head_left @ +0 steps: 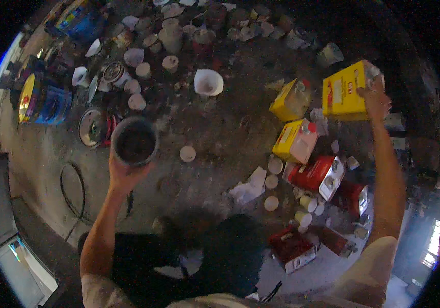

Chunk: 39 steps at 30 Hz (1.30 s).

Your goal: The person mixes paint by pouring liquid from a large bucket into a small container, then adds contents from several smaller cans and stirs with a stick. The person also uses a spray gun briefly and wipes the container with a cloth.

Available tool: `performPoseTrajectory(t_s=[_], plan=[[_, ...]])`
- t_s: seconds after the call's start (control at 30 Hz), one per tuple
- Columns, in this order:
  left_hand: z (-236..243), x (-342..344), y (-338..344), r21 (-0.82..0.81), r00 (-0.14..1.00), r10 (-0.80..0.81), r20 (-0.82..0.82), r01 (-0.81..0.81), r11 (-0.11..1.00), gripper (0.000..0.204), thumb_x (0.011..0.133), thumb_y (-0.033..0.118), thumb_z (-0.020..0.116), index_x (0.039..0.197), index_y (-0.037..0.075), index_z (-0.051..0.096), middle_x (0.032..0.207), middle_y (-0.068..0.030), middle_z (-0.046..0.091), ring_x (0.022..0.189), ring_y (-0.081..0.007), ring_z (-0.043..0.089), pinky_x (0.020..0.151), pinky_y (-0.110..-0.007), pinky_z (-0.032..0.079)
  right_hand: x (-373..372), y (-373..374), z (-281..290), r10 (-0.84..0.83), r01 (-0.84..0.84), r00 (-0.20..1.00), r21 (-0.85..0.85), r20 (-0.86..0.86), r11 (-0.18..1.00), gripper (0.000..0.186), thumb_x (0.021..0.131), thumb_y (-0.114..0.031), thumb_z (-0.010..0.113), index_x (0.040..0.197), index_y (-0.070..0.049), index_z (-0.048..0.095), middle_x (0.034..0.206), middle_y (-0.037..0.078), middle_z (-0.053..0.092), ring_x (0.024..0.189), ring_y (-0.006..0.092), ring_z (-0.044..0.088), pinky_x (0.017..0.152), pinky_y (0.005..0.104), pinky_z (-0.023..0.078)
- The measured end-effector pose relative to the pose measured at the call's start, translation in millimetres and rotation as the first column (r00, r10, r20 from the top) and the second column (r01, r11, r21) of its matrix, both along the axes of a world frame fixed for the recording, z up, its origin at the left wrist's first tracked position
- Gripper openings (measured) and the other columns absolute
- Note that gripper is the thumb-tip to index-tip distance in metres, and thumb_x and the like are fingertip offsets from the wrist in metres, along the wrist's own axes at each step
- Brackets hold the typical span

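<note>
Head: white cup [208,83] between pot [136,124] and canister [345,93].

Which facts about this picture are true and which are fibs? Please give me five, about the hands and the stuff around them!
1. The bare left hand holds a dark grey, round, open container. True.
2. The bare right hand holds a round blue tin. False: it holds a boxy yellow can.
3. A bright red, boxy can with a silvery end is on the person's right side. True.
4. The white, rounded open cup is in the left hand. False: it is on the dark, stained floor, apart from both hands.
5. A big, blue, drum-shaped container is on the person's left side. True.
</note>
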<state>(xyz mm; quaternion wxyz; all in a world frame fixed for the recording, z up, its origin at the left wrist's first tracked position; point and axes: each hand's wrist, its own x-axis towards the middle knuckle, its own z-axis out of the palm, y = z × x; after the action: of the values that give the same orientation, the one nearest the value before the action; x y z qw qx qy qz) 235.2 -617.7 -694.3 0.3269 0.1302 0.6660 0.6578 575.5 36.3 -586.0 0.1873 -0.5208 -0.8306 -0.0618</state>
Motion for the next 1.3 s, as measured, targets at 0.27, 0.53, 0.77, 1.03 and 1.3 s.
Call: performPoseTrajectory(t_s=[0.27, 0.53, 0.77, 1.03, 1.3], plan=[[27.9, -37.1, 53.2, 0.040, 0.858, -0.320, -0.402, 0.366, 0.930, 0.097, 0.056, 0.008, 0.093, 0.140, 0.005, 0.045, 0.134, -0.0095, 0.059, 0.125, -0.0218, 0.057, 0.108, -0.038, 0.044, -15.2, -109.1, 124.7, 0.368, -0.386, 0.923, -0.282, -0.116, 0.878, 0.078, 0.071, -0.029, 0.087, 0.141, -0.008, 0.058, 0.144, 0.016, 0.052, 0.131, 0.0322, 0.052, 0.109, 0.0447, 0.044], [-40.1, -25.6, 57.1, -0.013, 0.793, -0.426, -0.435, 0.468, 0.884, 0.097, 0.055, 0.002, 0.090, 0.141, 0.004, 0.043, 0.134, -0.0107, 0.058, 0.126, -0.0239, 0.056, 0.106, -0.038, 0.045, -78.6, -284.8, 28.2, 0.639, -0.426, 0.723, -0.558, 0.263, 0.712, 0.075, 0.061, -0.027, 0.090, 0.129, -0.014, 0.063, 0.143, 0.017, 0.043, 0.134, 0.0366, 0.043, 0.114, 0.0437, 0.037], [-102.8, -16.9, -0.6, -0.051, 0.804, -0.399, -0.440, 0.422, 0.905, 0.096, 0.055, 0.005, 0.089, 0.139, 0.005, 0.044, 0.134, -0.0141, 0.055, 0.127, -0.0304, 0.055, 0.106, -0.040, 0.045, -126.8, -383.9, -52.5, 0.857, -0.395, 0.395, -0.782, 0.330, 0.483, 0.086, 0.066, -0.039, 0.087, 0.145, -0.026, 0.055, 0.124, 0.023, 0.050, 0.122, 0.0433, 0.047, 0.104, 0.0495, 0.043], [-133.6, -5.3, -39.5, -0.151, 0.759, -0.424, -0.494, 0.405, 0.902, 0.090, 0.056, 0.009, 0.086, 0.136, 0.004, 0.047, 0.130, -0.0180, 0.054, 0.124, -0.0397, 0.054, 0.103, -0.044, 0.046, -159.8, -441.5, -63.9, 0.907, -0.494, 0.155, -0.764, 0.392, 0.415, 0.093, 0.060, -0.026, 0.085, 0.148, -0.025, 0.053, 0.121, 0.024, 0.050, 0.117, 0.0416, 0.048, 0.103, 0.0487, 0.040], [-123.9, 3.9, -50.0, -0.155, 0.745, -0.414, -0.523, 0.394, 0.906, 0.090, 0.055, 0.007, 0.087, 0.136, 0.004, 0.047, 0.132, -0.0184, 0.053, 0.123, -0.0404, 0.054, 0.102, -0.044, 0.048, -190.0, -475.0, -43.1, 0.865, -0.586, -0.001, -0.701, 0.502, 0.406, 0.087, 0.060, -0.035, 0.085, 0.142, -0.023, 0.059, 0.123, 0.024, 0.058, 0.125, 0.0414, 0.050, 0.101, 0.0511, 0.044]])
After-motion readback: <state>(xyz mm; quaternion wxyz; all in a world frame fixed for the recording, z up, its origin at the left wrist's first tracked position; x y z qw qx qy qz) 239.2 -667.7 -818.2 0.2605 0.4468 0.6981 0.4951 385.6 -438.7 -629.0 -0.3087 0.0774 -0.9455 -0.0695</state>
